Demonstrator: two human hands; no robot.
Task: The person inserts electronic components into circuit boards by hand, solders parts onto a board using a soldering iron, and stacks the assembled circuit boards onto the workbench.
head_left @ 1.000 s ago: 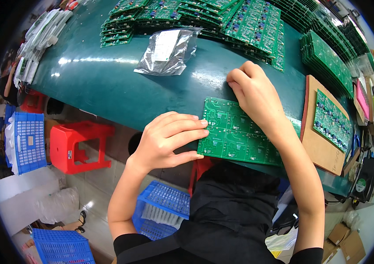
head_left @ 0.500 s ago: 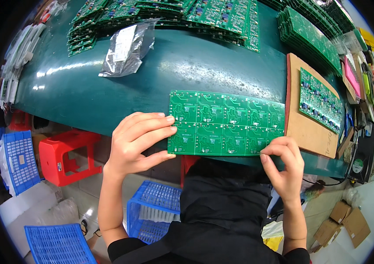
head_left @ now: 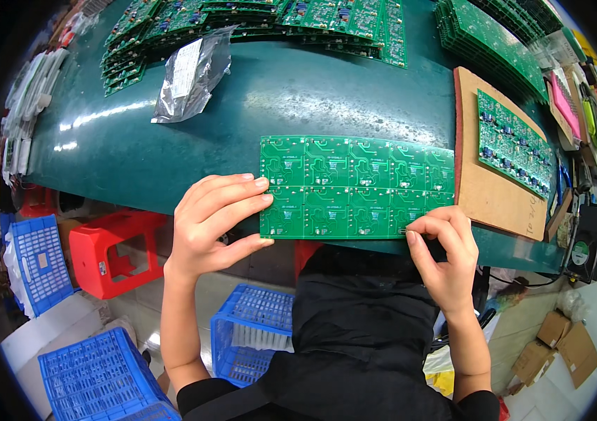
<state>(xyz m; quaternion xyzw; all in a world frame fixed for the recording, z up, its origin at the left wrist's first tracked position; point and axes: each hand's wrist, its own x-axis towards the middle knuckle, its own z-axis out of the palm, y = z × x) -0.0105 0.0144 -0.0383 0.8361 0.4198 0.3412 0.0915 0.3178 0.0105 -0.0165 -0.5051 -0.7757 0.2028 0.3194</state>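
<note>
A green circuit board panel (head_left: 326, 188), divided into two rows of small repeated boards, spans the space between my hands at the table's near edge. My left hand (head_left: 210, 223) grips its left edge, fingers stretched over the side and thumb at the near corner. With thumb and index finger pinched together, my right hand (head_left: 447, 249) meets the near edge toward the right end. Whether a tiny part sits between those fingertips is too small to make out. The upward face bears traces and printed marks, with few parts visible.
A board with mounted components (head_left: 512, 144) lies on a brown wooden plate (head_left: 502, 210) at right. Board stacks (head_left: 344, 24) fill the table's far side, near a clear plastic bag (head_left: 193, 74). Below stand a red stool (head_left: 116, 252) and blue crates (head_left: 253, 333).
The whole view has shifted slightly. Both hands keep nearly the same hold on the circuit board panel, which appears a little farther up and left in the picture.
</note>
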